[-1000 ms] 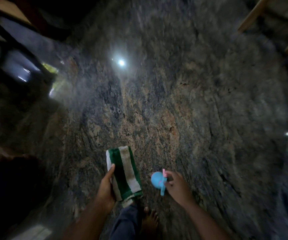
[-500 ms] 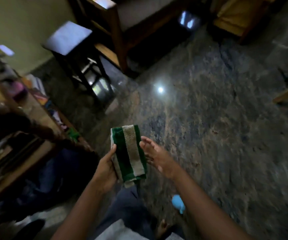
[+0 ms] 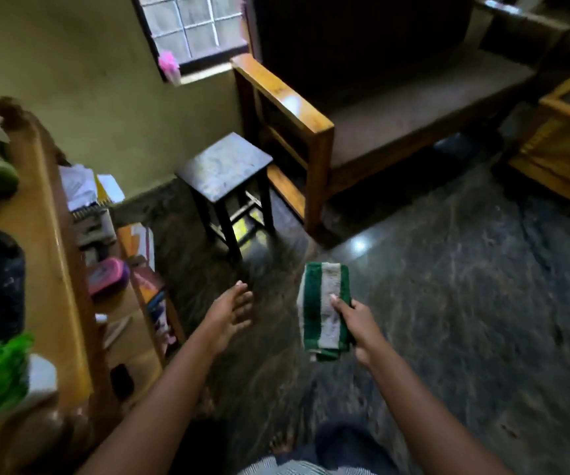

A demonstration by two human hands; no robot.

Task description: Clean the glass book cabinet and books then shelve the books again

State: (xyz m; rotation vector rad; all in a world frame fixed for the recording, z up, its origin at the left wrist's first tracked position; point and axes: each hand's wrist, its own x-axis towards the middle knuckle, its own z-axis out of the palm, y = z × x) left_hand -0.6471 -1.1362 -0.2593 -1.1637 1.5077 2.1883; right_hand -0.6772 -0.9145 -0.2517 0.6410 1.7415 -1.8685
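Left hand (image 3: 230,315): arm stretched forward, fingers straight and slightly spread, holding nothing, over the floor (image 3: 465,303).
Right hand (image 3: 359,327): thumb pressed on top, fingers curled behind, gripping the folded striped cloth (image 3: 321,296).
Cloth: held in the air, apart from the left hand.
Book cabinet (image 3: 57,241): far left, with books (image 3: 146,269) on its shelves.

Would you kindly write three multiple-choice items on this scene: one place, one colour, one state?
1. The small dark wooden stool stands: A) beside the wooden-armed sofa B) on the sofa seat C) on the shelf.
2. The folded striped towel is: A) red and blue B) green and pale C) yellow and black.
3. The left hand is: A) open, empty B) gripping the towel C) gripping a book.
Answers: A, it stands by the sofa's arm; B, green flanks a pale stripe; A, fingers straight, the right hand grips the towel.
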